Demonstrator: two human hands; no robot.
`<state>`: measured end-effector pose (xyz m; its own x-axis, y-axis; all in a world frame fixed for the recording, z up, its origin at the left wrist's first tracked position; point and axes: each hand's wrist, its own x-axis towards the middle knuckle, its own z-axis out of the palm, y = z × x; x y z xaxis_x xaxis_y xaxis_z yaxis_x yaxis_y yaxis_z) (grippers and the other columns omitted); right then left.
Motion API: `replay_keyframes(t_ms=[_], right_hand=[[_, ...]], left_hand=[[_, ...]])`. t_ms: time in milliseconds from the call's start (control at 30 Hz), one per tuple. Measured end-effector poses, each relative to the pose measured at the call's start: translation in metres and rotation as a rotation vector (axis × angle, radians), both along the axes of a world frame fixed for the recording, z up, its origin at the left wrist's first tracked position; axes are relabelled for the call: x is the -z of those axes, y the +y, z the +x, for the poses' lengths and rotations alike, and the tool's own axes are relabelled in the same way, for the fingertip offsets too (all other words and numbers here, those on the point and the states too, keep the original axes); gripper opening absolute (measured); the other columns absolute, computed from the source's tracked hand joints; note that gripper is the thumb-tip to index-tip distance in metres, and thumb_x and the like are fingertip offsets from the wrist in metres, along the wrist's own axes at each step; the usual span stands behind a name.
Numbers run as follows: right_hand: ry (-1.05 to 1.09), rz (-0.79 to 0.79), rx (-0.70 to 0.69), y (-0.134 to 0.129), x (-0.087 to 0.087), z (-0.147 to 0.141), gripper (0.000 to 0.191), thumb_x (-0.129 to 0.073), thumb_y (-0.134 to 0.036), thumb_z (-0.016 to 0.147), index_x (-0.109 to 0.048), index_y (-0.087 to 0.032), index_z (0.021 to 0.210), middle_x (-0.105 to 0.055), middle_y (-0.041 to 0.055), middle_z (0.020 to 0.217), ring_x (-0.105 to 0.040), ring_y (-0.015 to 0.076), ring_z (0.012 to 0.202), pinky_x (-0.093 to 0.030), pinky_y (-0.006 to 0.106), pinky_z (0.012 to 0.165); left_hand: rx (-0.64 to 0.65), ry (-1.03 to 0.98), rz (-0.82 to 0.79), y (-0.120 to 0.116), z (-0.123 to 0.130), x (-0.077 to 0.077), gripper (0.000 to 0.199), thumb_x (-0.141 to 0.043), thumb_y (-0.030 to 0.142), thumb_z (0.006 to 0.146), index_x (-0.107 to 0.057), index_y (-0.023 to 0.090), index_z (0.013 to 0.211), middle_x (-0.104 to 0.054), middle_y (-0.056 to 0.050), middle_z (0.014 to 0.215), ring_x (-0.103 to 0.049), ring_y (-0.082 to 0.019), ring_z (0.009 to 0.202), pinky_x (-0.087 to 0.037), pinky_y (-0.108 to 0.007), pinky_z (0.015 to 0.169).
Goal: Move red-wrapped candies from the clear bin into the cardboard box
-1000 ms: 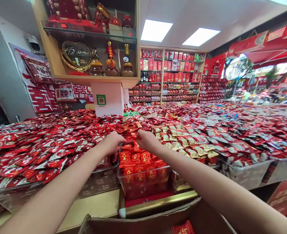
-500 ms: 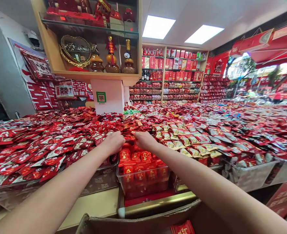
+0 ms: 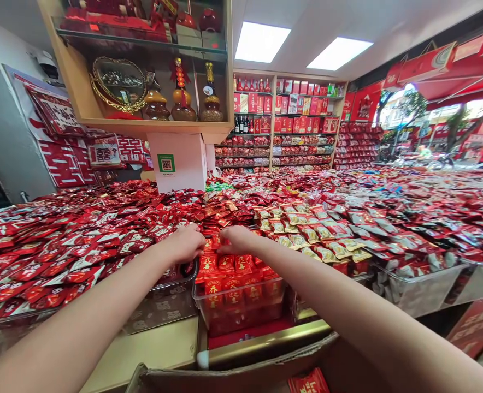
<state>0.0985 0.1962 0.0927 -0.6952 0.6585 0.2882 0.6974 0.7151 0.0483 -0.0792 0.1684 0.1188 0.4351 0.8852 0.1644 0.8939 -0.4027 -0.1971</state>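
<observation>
Both my hands reach over a clear plastic bin [image 3: 241, 289] filled with red snack packets [image 3: 227, 265] printed with gold characters. My left hand [image 3: 187, 242] is at the bin's back left, its bent fingers pressed against the packets there. Opposite it, my right hand [image 3: 238, 239] curls its fingers down at the other end of the same back row. A few red packets lie between the two hands, partly hidden by the fingers. Below, an open cardboard box [image 3: 225, 379] holds a similar red packet [image 3: 309, 382].
Dark red packets [image 3: 114, 240] are heaped on the left. Cream-and-red packets [image 3: 307, 234] fill the neighbouring bin on the right. A white pillar [image 3: 180, 164] with a QR code supports a display cabinet [image 3: 151, 126] behind. A gold rail [image 3: 266, 346] runs along the front.
My hands have dropped slightly toward the bin, and their fingers have loosened from tight fists and point lower. More red packets show between them. The view has shifted a little.
</observation>
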Motion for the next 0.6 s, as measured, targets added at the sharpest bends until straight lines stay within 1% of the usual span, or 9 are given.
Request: replay_keyframes(t_ms=[67,133,200,300,367,500,600], right_hand=[[0.000,-0.016,0.014,0.001,-0.001,-0.001,0.025,-0.055,-0.041,0.070,-0.059,-0.018,0.079,-0.063,0.0039,0.086,-0.057,0.0179,0.080,-0.038,0.024,0.064],[0.005,-0.019,0.027,0.001,-0.001,-0.003,0.023,-0.057,-0.037,0.068,-0.059,-0.018,0.080,-0.062,0.0051,0.088,-0.056,0.0183,0.081,-0.039,0.024,0.064],[0.014,-0.009,0.042,0.001,0.000,-0.005,0.026,-0.057,-0.035,0.068,-0.058,-0.017,0.086,-0.061,0.0075,0.092,-0.056,0.0203,0.083,-0.040,0.026,0.065],[0.024,-0.001,0.057,0.002,0.000,-0.008,0.032,-0.057,-0.034,0.067,-0.055,-0.018,0.095,-0.058,0.0100,0.099,-0.053,0.0241,0.089,-0.041,0.030,0.066],[0.022,-0.016,0.055,0.003,0.000,-0.009,0.034,-0.058,-0.036,0.065,-0.056,-0.020,0.095,-0.057,0.0091,0.101,-0.052,0.0248,0.091,-0.042,0.031,0.067],[0.028,-0.082,0.057,0.007,-0.002,-0.008,0.039,-0.063,-0.041,0.059,-0.059,-0.023,0.094,-0.057,0.0066,0.100,-0.053,0.0225,0.089,-0.042,0.028,0.068],[0.046,-0.128,0.054,0.007,0.000,-0.006,0.039,-0.064,-0.041,0.060,-0.060,-0.023,0.095,-0.057,0.0061,0.100,-0.053,0.0207,0.088,-0.041,0.027,0.070]], left_hand=[[-0.028,0.087,-0.027,-0.003,0.005,0.000,0.017,-0.054,0.031,0.077,-0.059,0.015,0.073,-0.061,-0.003,0.088,-0.055,-0.017,0.086,-0.042,-0.038,0.076],[-0.078,0.144,-0.018,-0.008,0.012,0.000,0.017,-0.053,0.031,0.078,-0.059,0.015,0.078,-0.060,-0.003,0.090,-0.055,-0.018,0.086,-0.043,-0.038,0.076],[-0.130,0.172,0.014,-0.014,0.019,0.000,0.018,-0.052,0.030,0.079,-0.058,0.014,0.081,-0.060,-0.004,0.093,-0.055,-0.018,0.086,-0.043,-0.039,0.076],[-0.179,0.176,0.061,-0.017,0.028,-0.001,0.020,-0.050,0.031,0.080,-0.057,0.014,0.088,-0.059,-0.004,0.095,-0.055,-0.018,0.086,-0.044,-0.039,0.075],[-0.186,0.164,0.075,-0.016,0.030,-0.001,0.021,-0.049,0.032,0.080,-0.056,0.015,0.092,-0.059,-0.004,0.095,-0.055,-0.019,0.087,-0.044,-0.040,0.076],[-0.200,0.135,0.073,-0.011,0.028,-0.001,0.021,-0.050,0.033,0.079,-0.057,0.016,0.090,-0.059,-0.004,0.096,-0.055,-0.018,0.086,-0.044,-0.038,0.075],[-0.213,0.111,0.089,-0.011,0.025,0.004,0.021,-0.051,0.033,0.079,-0.057,0.015,0.089,-0.058,-0.004,0.097,-0.054,-0.019,0.088,-0.042,-0.039,0.077]])
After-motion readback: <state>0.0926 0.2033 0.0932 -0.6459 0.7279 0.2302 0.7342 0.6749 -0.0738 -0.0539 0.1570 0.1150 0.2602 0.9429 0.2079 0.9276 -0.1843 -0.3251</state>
